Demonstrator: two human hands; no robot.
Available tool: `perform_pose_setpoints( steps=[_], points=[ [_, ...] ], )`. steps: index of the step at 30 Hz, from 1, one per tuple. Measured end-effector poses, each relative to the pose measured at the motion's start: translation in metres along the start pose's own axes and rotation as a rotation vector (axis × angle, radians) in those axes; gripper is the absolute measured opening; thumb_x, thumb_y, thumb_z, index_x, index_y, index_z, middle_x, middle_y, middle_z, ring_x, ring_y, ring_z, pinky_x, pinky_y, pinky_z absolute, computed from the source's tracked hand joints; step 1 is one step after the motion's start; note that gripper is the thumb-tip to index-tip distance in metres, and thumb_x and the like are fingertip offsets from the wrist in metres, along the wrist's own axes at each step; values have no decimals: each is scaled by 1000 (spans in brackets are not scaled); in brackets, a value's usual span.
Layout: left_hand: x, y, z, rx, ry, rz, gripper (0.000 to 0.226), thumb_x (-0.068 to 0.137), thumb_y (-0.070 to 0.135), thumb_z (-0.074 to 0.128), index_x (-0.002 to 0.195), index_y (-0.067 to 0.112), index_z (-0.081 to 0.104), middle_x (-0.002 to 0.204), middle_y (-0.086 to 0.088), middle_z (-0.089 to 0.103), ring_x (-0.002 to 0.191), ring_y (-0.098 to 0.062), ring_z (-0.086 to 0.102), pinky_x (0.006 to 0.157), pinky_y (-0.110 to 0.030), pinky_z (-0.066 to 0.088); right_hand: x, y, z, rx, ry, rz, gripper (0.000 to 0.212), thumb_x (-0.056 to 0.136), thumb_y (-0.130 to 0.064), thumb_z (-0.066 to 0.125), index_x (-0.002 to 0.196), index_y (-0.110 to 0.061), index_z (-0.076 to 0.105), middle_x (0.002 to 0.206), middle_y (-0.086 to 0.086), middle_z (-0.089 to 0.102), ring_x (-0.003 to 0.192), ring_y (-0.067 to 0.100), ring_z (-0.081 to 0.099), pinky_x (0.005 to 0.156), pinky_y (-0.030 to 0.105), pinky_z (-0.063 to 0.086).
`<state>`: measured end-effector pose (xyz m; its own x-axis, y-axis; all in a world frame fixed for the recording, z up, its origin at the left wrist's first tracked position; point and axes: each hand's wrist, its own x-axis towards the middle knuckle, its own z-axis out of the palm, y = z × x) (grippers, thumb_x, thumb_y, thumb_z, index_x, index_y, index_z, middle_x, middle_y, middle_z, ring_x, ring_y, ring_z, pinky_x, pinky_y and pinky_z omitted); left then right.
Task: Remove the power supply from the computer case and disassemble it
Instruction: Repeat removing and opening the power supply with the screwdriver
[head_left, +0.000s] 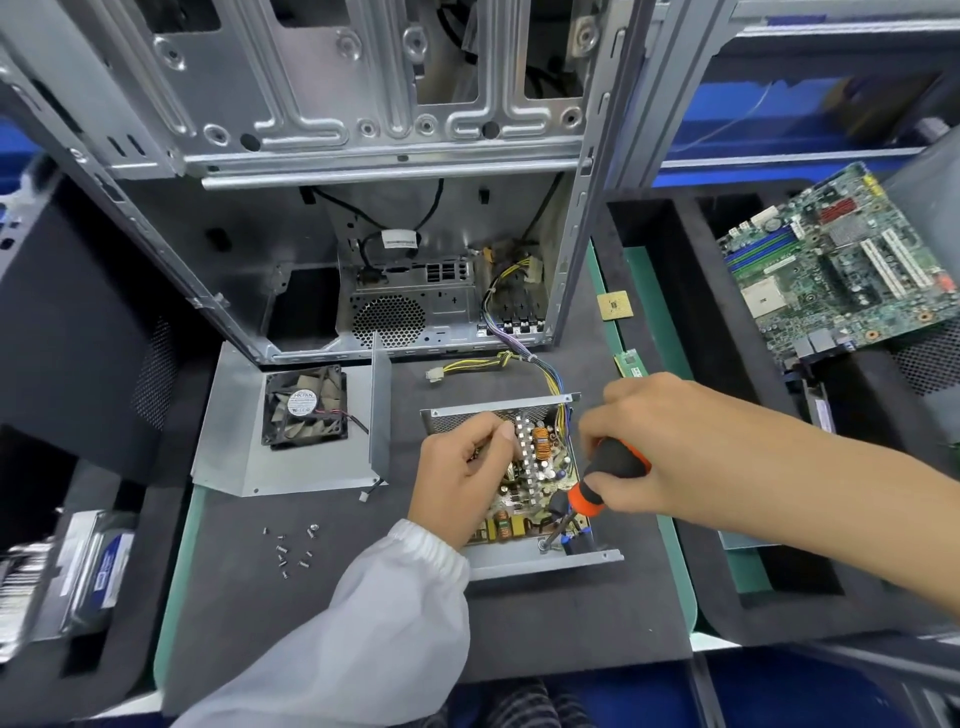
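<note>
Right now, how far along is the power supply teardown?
Done: power supply out of the case, cover with fan off, loose screws beside it. In hand: right hand turns screwdriver at a board corner; left hand steadies the board. Left: lift board out.

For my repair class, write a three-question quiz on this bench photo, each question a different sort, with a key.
1. True or false: the fan is still mounted inside the power supply.
2. Which hand holds the screwdriver? A) left hand B) right hand
3. Fill in: the loose screws lie on the mat to the ____ of the power supply.

Key: 1 false, it lies on the removed cover; 2 B; 3 left.
</note>
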<state>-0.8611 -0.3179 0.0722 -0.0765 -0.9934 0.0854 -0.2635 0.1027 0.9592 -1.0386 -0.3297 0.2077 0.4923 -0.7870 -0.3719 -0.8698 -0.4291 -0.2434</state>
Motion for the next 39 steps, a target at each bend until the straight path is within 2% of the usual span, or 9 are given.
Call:
perform_pose_setpoints(
  steps=[11, 15, 19, 22, 25, 28, 32, 35, 39],
  points=[
    [0, -1, 0, 7, -36, -16, 35, 94, 26, 50, 71, 0, 57, 62, -17, 48, 56, -23, 39, 54, -27, 31, -1, -6, 1, -145, -44, -13, 27, 90, -44, 50, 86, -17, 49, 80, -8, 36, 70, 20, 50, 67, 33, 47],
    [2, 2, 0, -36, -82, 2, 28, 94, 30, 51, 67, 29, 57, 54, -1, 41, 53, -9, 34, 52, -21, 28, -5, -23, 7, -263, -80, -190, 21, 97, -45, 41, 102, -24, 38, 93, -1, 31, 71, 24, 42, 61, 33, 37],
    [3, 6, -5, -17, -336, -5, 19, 87, 34, 53, 87, 30, 71, 64, -22, 55, 62, -22, 41, 60, -38, 42, -5, -20, 2, -299, -127, -356, 44, 82, -15, 61, 105, -35, 29, 97, -8, 19, 84, 17, 40, 50, 24, 27],
    [2, 11, -13, -50, -581, 0, 44, 84, 9, 60, 84, 53, 68, 60, 1, 45, 62, -10, 34, 55, -29, 37, 1, -17, -7, -372, -153, -434, 50, 60, 0, 41, 93, -37, 37, 99, -12, 27, 86, 17, 30, 49, 22, 24],
    [1, 14, -13, -45, -749, -38, 36, 84, 1, 70, 73, 34, 66, 55, 12, 46, 54, -3, 36, 56, -15, 33, 5, -21, -5, -451, -198, -441, 37, 71, -5, 51, 95, -31, 43, 93, -12, 24, 84, 15, 16, 65, 26, 26],
    [1, 17, -6, -64, -775, -82, 11, 83, 8, 76, 79, 14, 68, 64, -18, 42, 59, -13, 34, 59, -27, 28, 1, -21, -6, -348, -218, -355, 48, 80, -29, 66, 119, -32, 38, 105, -7, 30, 91, 13, 24, 65, 22, 21],
    [1, 14, -4, -129, -734, -34, 17, 82, 19, 76, 81, 35, 71, 57, 14, 44, 54, -2, 29, 56, -19, 26, -8, -25, -10, -373, -77, -67, 58, 83, -75, 33, 106, -22, 41, 83, 2, 35, 88, 24, 53, 63, 34, 43],
    [5, 11, -4, -150, -760, -61, 17, 75, 22, 82, 87, 32, 75, 69, 3, 58, 62, -12, 38, 62, -28, 32, -6, -34, -2, -479, -47, -20, 54, 96, -60, 22, 106, -16, 51, 81, 2, 51, 89, 31, 62, 46, 33, 23],
    [14, 17, -12, -165, -886, -25, 35, 83, 16, 76, 76, 49, 67, 61, -9, 23, 59, -16, 20, 54, -24, 20, -14, -43, 8, -466, 27, -174, 31, 94, -44, 51, 115, -23, 49, 87, 7, 57, 77, 27, 62, 45, 26, 22]
  ],
)
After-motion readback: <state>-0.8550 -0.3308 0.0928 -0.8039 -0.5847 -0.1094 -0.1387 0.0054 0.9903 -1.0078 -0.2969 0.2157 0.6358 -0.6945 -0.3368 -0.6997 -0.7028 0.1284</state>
